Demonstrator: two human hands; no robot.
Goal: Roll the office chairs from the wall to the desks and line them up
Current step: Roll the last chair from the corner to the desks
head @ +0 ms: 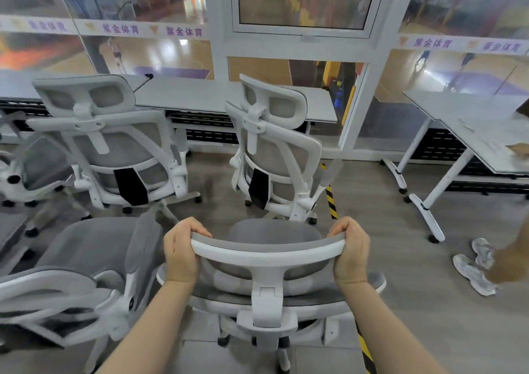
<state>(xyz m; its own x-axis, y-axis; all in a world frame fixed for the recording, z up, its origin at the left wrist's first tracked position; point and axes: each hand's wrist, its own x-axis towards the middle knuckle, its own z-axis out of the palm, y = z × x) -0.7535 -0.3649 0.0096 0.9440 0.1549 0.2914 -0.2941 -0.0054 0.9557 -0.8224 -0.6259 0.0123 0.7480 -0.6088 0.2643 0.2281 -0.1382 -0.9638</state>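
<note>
White headrest (267,252) — left hand (181,254), right hand (351,254) gripping

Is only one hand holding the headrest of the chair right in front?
No, the left hand and right hand each grip one end of the headrest.

Both arms reach forward, left hand (181,252) and right hand (351,249) each curled in a grip.

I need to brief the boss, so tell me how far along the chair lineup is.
Done: two chairs already stand at the long desk, the left chair and the right chair, though the right one sits turned at an angle. In hand: the left hand and right hand grip the headrest of a third chair. Left: another chair beside it, and the side desk shows no chair.
</note>
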